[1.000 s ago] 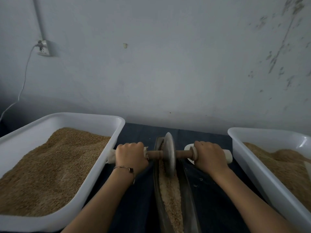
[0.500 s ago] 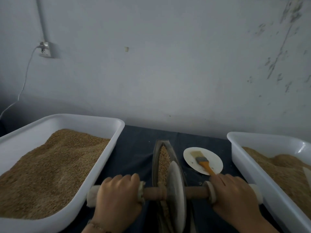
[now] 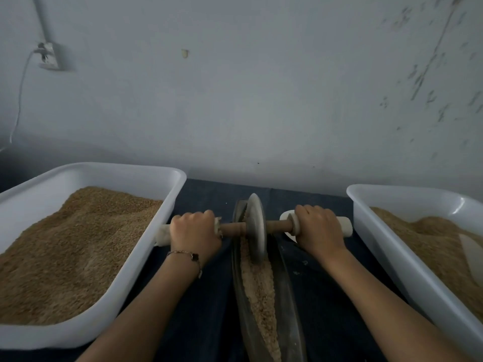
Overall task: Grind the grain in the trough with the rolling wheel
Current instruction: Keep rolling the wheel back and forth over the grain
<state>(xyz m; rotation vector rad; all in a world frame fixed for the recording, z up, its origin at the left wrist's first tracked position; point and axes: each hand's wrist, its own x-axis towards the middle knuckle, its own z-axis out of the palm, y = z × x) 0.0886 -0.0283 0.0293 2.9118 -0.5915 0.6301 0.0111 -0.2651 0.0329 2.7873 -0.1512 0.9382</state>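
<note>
A long narrow metal trough (image 3: 286,304) lies lengthwise on the dark cloth, filled with pale crushed grain (image 3: 257,288). The grey rolling wheel (image 3: 256,228) stands upright in the far end of the trough on a wooden axle. My left hand (image 3: 194,231) grips the axle's left handle, fingers curled over it. My right hand (image 3: 317,229) grips the right handle (image 3: 343,226) the same way. Both arms are stretched forward.
A white tub (image 3: 146,259) heaped with brown grain stands at the left. Another white tub (image 3: 386,254) of grain stands at the right. A small white dish (image 3: 285,216) shows partly behind my right hand. A wall rises close behind, with a socket (image 3: 49,58).
The wheel has rolled from the near part of the trough back to its far end. Both arms have stretched out with it, and the dish with the brush is now mostly hidden.
</note>
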